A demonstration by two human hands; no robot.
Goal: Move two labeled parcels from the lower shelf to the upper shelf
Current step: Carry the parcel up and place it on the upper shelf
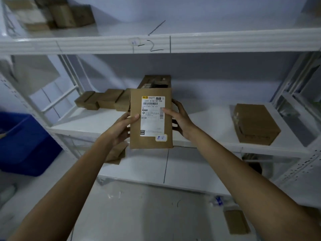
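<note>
A flat brown cardboard parcel point(135, 138) with a white shipping label facing me is held upright in front of the middle shelf point(217, 145). My left hand point(121, 127) grips its left edge, thumb on the front. Gripping the right edge is my right hand point(180, 119), whose thumb rests on the label. The upper shelf point(225, 43), marked with a handwritten "2", runs across above. Another brown parcel point(116, 153) lies on the lowest shelf just under my left wrist, partly hidden.
A row of small brown boxes point(104, 100) and a taller box point(156, 81) stand at the back of the middle shelf. One box point(255, 124) sits at its right. Boxes point(69, 14) occupy the upper shelf's left. A blue bin point(22, 145) stands at left.
</note>
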